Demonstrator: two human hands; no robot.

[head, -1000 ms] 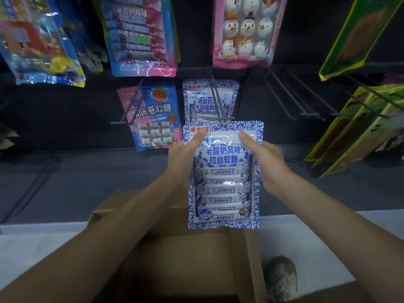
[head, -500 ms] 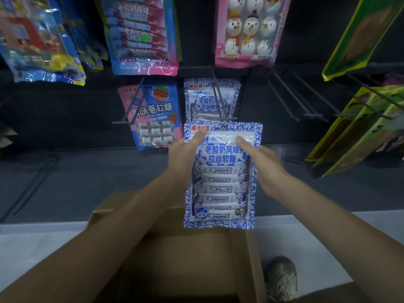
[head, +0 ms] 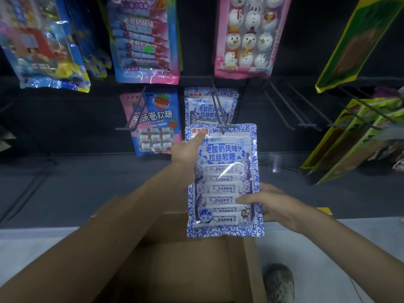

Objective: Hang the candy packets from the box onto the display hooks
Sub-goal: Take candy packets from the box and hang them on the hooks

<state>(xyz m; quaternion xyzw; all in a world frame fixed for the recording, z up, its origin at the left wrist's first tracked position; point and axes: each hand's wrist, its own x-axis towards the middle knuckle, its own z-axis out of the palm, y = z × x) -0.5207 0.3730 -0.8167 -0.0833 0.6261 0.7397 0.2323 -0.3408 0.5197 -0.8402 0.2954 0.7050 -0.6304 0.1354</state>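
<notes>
Two hands hold one blue-white candy packet (head: 223,171).
Left hand (head: 185,152) pinches its top, right hand (head: 273,204) its lower edge; seemingly on the display hook (head: 218,110).

Up front, the candy packet (head: 223,158) is white with a blue porcelain-style scroll border, blue lettering and a red corner label (head: 195,130). The hung packet (head: 205,106) behind wears the same blue-and-white pattern. Beside it there's a pink-and-blue strawberry packet (head: 153,119) with red berries. Above, a pink snowman packet (head: 247,36) shows white snowmen. Yellow-green packs (head: 349,145) sit off right, with a plain brown cardboard box (head: 175,270) below.
</notes>
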